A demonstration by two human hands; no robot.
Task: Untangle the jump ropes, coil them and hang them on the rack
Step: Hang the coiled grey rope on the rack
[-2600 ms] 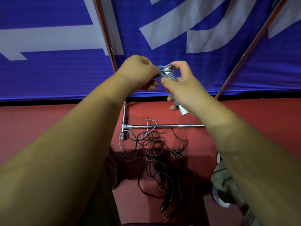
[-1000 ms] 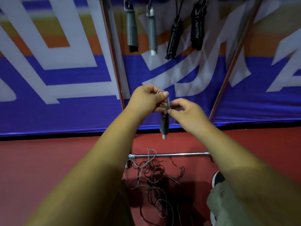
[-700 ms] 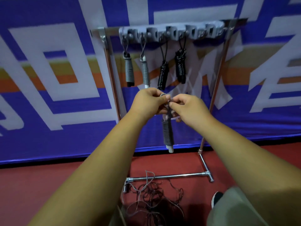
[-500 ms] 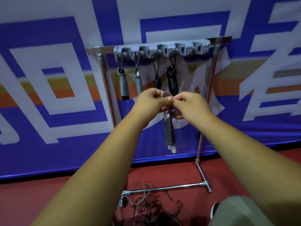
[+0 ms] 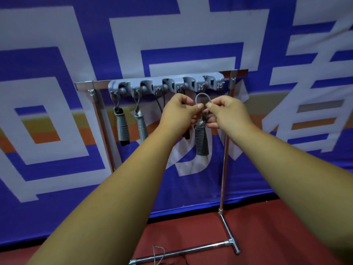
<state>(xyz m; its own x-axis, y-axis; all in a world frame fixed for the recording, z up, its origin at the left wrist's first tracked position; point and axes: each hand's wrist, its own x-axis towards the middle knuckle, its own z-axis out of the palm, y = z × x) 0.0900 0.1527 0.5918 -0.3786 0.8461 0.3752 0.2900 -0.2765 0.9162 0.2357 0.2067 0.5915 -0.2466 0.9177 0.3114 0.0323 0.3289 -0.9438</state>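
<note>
A coiled grey jump rope [image 5: 201,139] hangs below my hands, its cord forming a small loop [image 5: 203,96] on top. My left hand [image 5: 178,113] pinches the loop's left end and my right hand [image 5: 226,111] pinches its right end. The loop sits just under the grey hook strip [image 5: 166,85] of the metal rack [image 5: 225,150], below its right-hand hooks. Two grey coiled ropes [image 5: 122,127] hang from the left hooks. A black rope [image 5: 186,133] hangs mostly hidden behind my left hand.
A blue and white banner [image 5: 57,54] stands right behind the rack. The rack's chrome foot bar [image 5: 191,251] lies on the red floor [image 5: 267,236], with a strand of tangled rope [image 5: 158,253] at the bottom edge.
My view has tilted up from the floor pile to the rack. Both hands have risen with the coiled grey rope, and its loop is now close under the hook strip.
</note>
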